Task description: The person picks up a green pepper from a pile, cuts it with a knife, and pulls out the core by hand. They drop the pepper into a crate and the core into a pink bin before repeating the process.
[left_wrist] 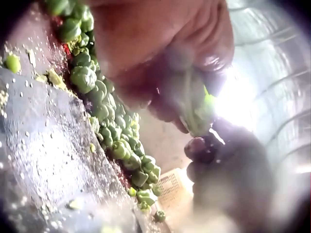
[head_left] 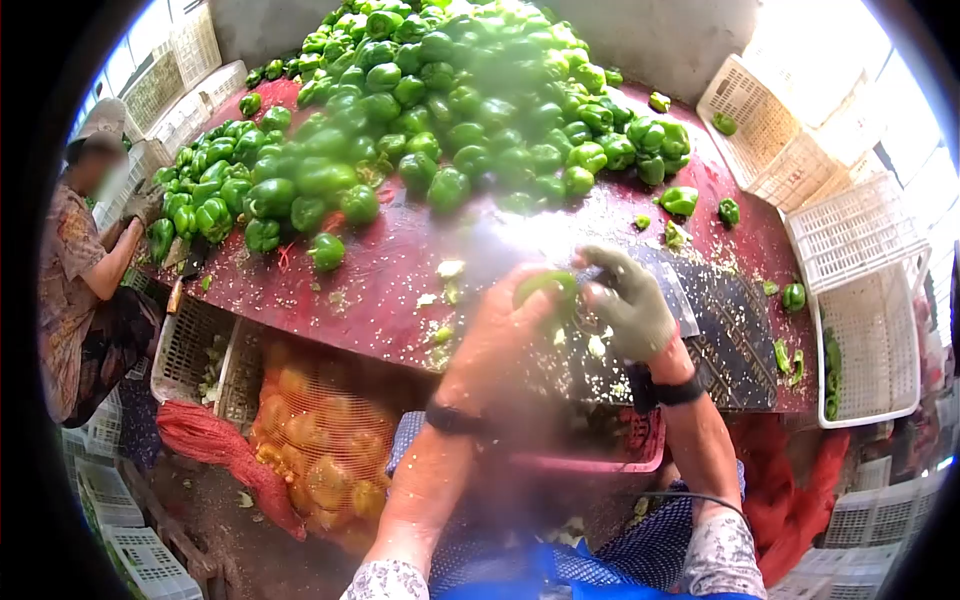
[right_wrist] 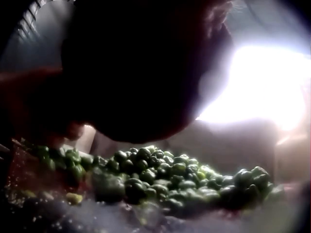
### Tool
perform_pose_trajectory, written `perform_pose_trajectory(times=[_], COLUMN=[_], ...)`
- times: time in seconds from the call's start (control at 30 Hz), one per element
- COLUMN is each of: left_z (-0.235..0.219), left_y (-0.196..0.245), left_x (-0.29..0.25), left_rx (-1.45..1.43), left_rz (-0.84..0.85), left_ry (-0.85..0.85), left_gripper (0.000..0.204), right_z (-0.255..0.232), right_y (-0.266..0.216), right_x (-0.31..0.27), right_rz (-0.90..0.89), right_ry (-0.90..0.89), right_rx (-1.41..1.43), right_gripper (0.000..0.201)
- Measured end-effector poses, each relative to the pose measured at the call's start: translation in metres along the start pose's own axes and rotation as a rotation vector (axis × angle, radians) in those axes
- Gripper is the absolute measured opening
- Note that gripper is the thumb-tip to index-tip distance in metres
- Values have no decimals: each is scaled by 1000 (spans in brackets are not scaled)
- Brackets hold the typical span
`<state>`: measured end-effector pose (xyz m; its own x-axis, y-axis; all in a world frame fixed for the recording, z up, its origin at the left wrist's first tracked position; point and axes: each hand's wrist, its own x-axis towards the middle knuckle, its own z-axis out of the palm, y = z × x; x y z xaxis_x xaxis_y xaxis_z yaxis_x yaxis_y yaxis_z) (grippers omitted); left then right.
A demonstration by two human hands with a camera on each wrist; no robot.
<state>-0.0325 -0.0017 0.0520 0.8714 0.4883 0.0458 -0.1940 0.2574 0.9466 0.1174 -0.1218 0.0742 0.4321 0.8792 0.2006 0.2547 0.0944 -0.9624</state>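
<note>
My left grip clamps a green pepper; my gloved right grip pinches its top, coring, I judge. Next needs a clean twist over the counter.

- The green pepper sits between my two hands, above the near edge of the dark board.
- My fingers cover most of it, so only a glossy green patch shows.
- The left wrist view shows it blurred, backlit, pale green.
</note>
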Motion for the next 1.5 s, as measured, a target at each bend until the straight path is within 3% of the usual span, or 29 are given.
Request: perform_pose_trajectory(times=[0.03, 0.1, 0.17, 0.2, 0.23, 0.3, 0.33, 0.43, 0.57, 0.77, 0.8, 0.9, 0.97, 1.0, 1.07, 1.1, 1.17, 1.2, 1.23, 1.27, 1.37, 1.43, 1.47, 1.5], left_z=[-6, -17, -18, -20, -22, -26, -30, -39, -50, -50, -49, -45, -49, -50, -59, -60, -61, -66, -69, -68, -47, -55, -78, -71], left_y=[3, 7, 6, 2, -1, 4, 5, 10, 6, 3, 4, 14, 17, 15, -6, -2, -2, -10, -16, -21, 6, -27, -78, -77], left_x=[-1, -3, -3, -2, 0, 0, 0, 4, 9, 11, 11, 7, 3, 4, 13, 13, 9, 11, 15, 21, 18, 38, 62, 62], left_rx=[11, 36, -53, -96, -137, -241, -265, -306, -365, -269, -245, -338, -370, -494, -681, -560, -500, -555, -607, -543, -133, 102, 588, 826], left_rz=[-36, -101, -49, 19, 89, 55, 29, -1, 10, 22, 18, 4, -29, -41, -9, 50, 5, -5, -10, 62, -47, -23, 238, 269], left_ry=[-12, -34, -16, 3, 22, 7, -7, 21, 65, 56, 54, 83, 78, 57, 6, 59, 111, 63, 16, -3, 181, 194, 199, 213], left_gripper=[37, 38, 36, 35, 34, 28, 26, 21, 20, 21, 22, 21, 24, 23, 20, 22, 29, 32, 35, 35, 27, 26, 29, 31], right_z=[4, 8, 36, 35, 41, 61, 73, 107, 143, 133, 128, 95, 68, 63, 35, 28, 14, 5, 0, -4, -20, -43, -52, -60], right_y=[13, 41, 37, 78, 91, 109, 115, 115, 115, 154, 155, 161, 164, 120, 129, 122, 106, 126, 117, 107, 56, 35, 19, 3], right_x=[24, 72, 104, 129, 145, 175, 190, 224, 250, 263, 259, 241, 220, 186, 149, 130, 92, 80, 70, 58, 28, 6, -10, -25], right_rz=[-157, -27, 151, 38, -17, -129, -71, -74, 116, 125, 127, -50, -126, 6, -171, -71, 130, 87, 170, 250, 424, 453, 454, 467], right_ry=[-1, -24, -114, -188, -178, -159, -131, 27, 3, 68, 72, 46, 54, 46, 75, 72, 71, 53, -17, -91, -60, -31, 26, 84], right_rx=[-120, -712, -934, -1015, -986, -925, -844, -1014, -1072, -923, -819, -660, -476, -234, -304, -283, -243, -393, -425, -461, -499, -616, -801, -982], right_gripper=[37, 36, 37, 37, 38, 39, 45, 45, 64, 78, 83, 69, 80, 90, 83, 78, 68, 65, 75, 85, 83, 75, 69, 63])
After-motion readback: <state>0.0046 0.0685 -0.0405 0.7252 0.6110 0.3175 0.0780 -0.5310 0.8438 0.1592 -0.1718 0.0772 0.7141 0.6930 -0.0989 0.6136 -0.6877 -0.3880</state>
